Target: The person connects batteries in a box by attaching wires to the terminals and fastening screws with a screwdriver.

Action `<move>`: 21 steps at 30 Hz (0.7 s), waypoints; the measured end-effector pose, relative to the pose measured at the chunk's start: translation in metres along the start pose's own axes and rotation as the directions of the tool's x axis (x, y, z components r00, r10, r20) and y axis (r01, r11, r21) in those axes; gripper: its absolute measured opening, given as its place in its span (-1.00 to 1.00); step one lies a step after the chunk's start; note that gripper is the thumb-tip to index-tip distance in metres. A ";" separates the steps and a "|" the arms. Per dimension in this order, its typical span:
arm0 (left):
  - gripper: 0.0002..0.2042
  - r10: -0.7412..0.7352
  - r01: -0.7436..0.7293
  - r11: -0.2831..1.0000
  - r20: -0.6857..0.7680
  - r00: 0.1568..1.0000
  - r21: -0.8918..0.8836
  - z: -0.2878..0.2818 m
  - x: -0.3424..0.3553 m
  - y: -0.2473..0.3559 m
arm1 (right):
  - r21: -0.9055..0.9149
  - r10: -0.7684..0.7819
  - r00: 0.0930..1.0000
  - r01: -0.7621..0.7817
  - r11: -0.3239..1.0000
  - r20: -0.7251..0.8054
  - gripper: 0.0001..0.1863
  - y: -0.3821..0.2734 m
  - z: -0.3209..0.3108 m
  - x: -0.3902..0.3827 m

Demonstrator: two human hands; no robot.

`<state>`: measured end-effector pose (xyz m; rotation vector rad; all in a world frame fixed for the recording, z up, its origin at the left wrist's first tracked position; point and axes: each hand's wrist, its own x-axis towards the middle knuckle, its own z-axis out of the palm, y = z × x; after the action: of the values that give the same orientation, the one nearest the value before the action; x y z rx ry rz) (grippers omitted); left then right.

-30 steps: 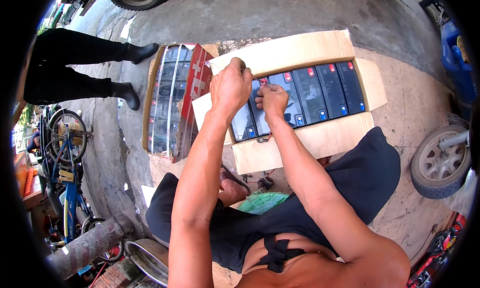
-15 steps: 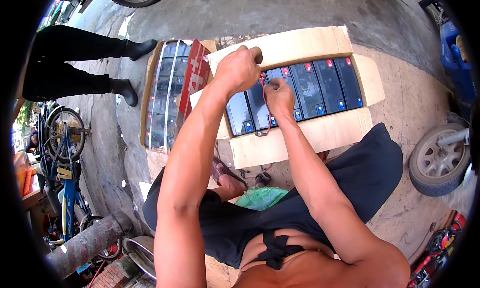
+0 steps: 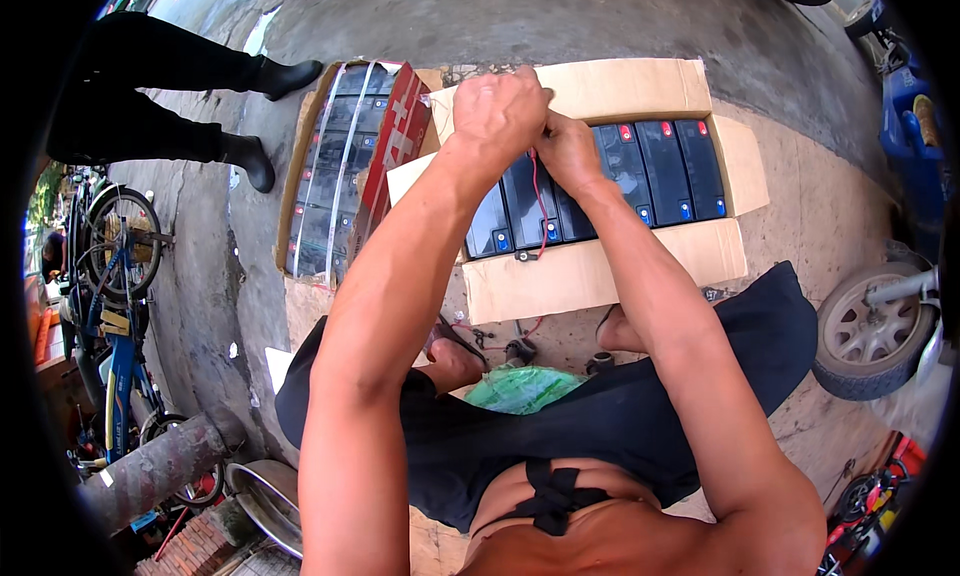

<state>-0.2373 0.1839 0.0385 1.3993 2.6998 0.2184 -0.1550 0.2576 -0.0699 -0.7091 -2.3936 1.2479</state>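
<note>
An open cardboard box (image 3: 600, 278) in front of me holds a row of dark batteries (image 3: 668, 171) with red and blue terminal caps. My left hand (image 3: 500, 111) is closed above the box's far left side. Touching or nearly touching it, my right hand (image 3: 570, 151) has its fingers pinched together. What the fingertips hold is hidden between the hands. From beneath them a thin red wire (image 3: 541, 198) runs down over the batteries. It reaches a small black connector (image 3: 527, 257) at the box's near edge.
Left of the box stands a red-sided carton (image 3: 397, 136) of strapped batteries. A person in black trousers and boots (image 3: 248, 163) is beyond it. A green plastic bag (image 3: 520, 388) lies between my legs. At right is a wheel (image 3: 872, 331); at left, a bicycle (image 3: 125, 246).
My right hand has moved away from me, up against the left hand. The left hand has shifted slightly farther out and right. The view has shifted a little.
</note>
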 end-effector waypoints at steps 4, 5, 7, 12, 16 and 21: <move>-0.72 -0.111 0.114 0.991 0.050 0.993 -0.065 0.015 0.000 -0.006 | -0.025 0.013 0.999 -0.012 1.000 0.030 -0.79 0.007 0.002 0.010; -0.75 0.028 -0.035 0.992 -0.059 0.998 -0.122 0.023 0.000 -0.010 | 0.217 -0.008 0.996 -0.011 0.976 0.088 -0.80 0.011 0.001 0.015; -0.77 0.143 -0.171 0.972 -0.170 0.975 -0.164 0.030 -0.001 -0.017 | 0.446 -0.046 0.987 -0.028 0.894 0.155 -0.80 0.007 -0.005 0.016; -0.76 0.071 -0.084 0.983 -0.083 0.994 -0.166 0.019 0.003 -0.004 | 0.299 0.007 0.976 -0.074 0.951 0.219 -0.78 0.017 -0.016 0.021; -0.68 -0.034 0.028 0.993 -0.051 0.998 -0.113 0.022 0.004 -0.003 | 0.073 0.005 0.996 -0.011 0.997 0.086 -0.73 0.015 -0.002 0.023; -0.65 0.112 -0.171 0.973 -0.333 0.936 -0.155 0.041 0.001 -0.021 | 0.375 -0.121 0.949 0.003 0.927 0.292 -0.73 0.000 -0.019 0.023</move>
<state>-0.2484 0.1763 -0.0055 1.6269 2.7310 0.7501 -0.1638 0.2836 -0.0580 -0.3356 -2.2816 1.8325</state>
